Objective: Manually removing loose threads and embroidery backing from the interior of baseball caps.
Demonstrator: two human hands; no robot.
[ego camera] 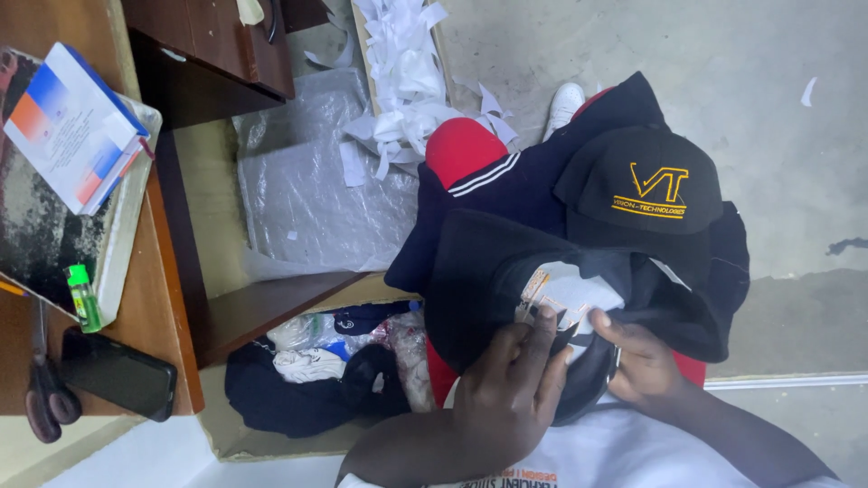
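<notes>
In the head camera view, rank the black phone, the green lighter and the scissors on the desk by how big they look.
1. black phone, clearly largest.
2. scissors, though partly cut off by the frame edge, so unsure.
3. green lighter, smallest.
All three lie at a similar depth on the wooden desk.

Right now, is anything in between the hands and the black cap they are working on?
No. Both hands are already on the black cap: the left hand and the right hand grip its inner lining, with nothing visible between them.
</notes>
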